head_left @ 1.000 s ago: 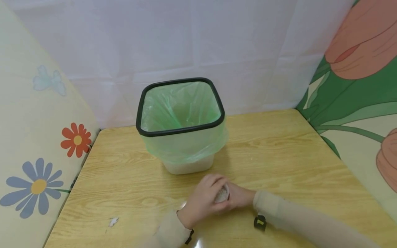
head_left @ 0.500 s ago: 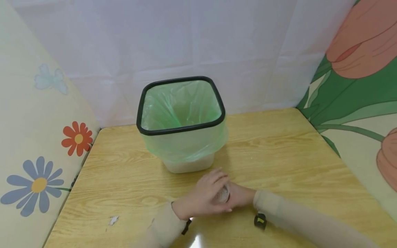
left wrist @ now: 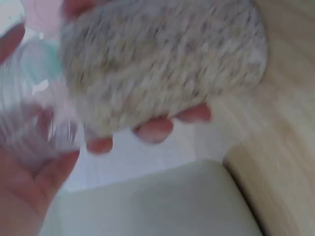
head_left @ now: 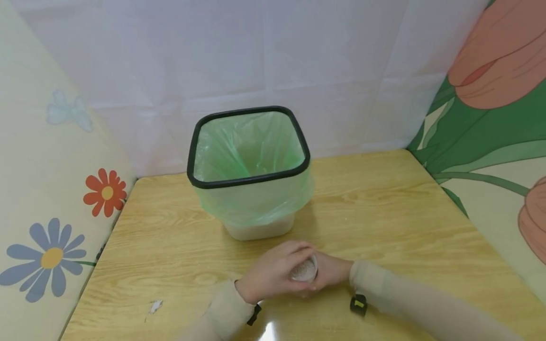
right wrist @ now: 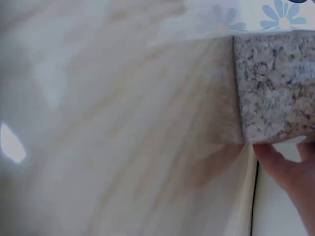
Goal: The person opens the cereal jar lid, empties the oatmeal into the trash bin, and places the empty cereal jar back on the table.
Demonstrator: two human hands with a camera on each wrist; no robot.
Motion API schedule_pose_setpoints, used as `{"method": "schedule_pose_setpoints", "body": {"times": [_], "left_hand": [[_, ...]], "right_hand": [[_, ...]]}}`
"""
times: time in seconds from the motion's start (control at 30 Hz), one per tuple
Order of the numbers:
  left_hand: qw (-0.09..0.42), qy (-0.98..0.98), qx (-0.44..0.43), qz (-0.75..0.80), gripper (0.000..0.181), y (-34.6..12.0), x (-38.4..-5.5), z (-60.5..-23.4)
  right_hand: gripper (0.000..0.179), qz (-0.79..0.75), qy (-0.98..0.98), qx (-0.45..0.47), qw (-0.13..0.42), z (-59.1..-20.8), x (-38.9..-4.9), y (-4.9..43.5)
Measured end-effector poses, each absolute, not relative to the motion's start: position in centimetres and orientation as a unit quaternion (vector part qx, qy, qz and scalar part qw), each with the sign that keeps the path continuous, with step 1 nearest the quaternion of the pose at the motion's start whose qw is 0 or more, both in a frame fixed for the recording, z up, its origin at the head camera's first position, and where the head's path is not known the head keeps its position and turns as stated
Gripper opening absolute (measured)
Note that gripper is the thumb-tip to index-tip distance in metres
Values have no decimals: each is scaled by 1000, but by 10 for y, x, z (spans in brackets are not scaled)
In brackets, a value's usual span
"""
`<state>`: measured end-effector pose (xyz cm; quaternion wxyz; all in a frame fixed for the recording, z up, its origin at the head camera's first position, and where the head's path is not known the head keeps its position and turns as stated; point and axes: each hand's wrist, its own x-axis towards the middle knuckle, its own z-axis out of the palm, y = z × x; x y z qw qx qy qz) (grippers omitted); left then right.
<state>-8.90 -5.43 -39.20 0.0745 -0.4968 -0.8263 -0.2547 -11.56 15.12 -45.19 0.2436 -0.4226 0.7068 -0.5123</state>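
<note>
A clear jar (left wrist: 162, 64), filled with cream and grey speckled granules, stands on the wooden table in front of the bin. Its round top (head_left: 304, 270) shows between the two hands. My left hand (head_left: 273, 271) curls round the jar's upper part, where the wall is clear above the contents; its thumb shows in the left wrist view. From the other side my right hand (head_left: 332, 270) grips the jar's filled body, its fingertips (left wrist: 155, 130) showing along the edge. In the right wrist view the jar's base meets the tabletop, with right-hand fingers (right wrist: 275, 162) against the side.
Behind the hands stands a white bin with a black rim (head_left: 251, 181) and a green bag liner (head_left: 260, 203). A small white scrap (head_left: 155, 306) lies at the table's left. A white cloth (head_left: 362, 80) hangs behind; flower-printed panels (head_left: 51, 189) flank the table (head_left: 396, 203).
My left hand has shifted round the jar's top: its fingers spread upward half a second ago and now lie closer round it. The right hand has stayed almost in place.
</note>
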Motion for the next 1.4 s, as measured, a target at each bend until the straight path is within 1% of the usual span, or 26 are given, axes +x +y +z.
{"method": "schedule_pose_setpoints", "body": {"times": [0.07, 0.17, 0.27, 0.37, 0.47, 0.6, 0.77, 0.97, 1.4], "left_hand": [[115, -838, -470, -252, 66, -52, -84, -396], [169, -850, -434, -245, 67, -49, -77, -399], [199, -855, -409, -249, 67, -48, -74, -399], [216, -852, -401, -259, 67, -49, -72, -398], [220, -848, -400, -269, 67, -52, -71, -397], [212, -850, -392, -281, 70, -60, -70, -398], [217, -853, -376, -290, 74, -73, -69, -401], [214, -858, -367, -290, 74, -86, -66, -404], [200, -857, -374, -292, 79, -104, -62, -405]], "right_hand": [[77, -525, 699, -424, 238, -453, -114, 150], [79, -525, 705, -427, 212, -456, -112, 148], [84, -526, 715, -413, 203, -459, -111, 147], [86, -532, 718, -398, 207, -460, -111, 146], [89, -543, 714, -388, 213, -460, -111, 145], [90, -556, 708, -377, 218, -462, -110, 144], [87, -564, 711, -362, 214, -460, -108, 145], [79, -566, 705, -373, 210, -459, -109, 144], [81, -557, 708, -385, 199, -460, -110, 143]]}}
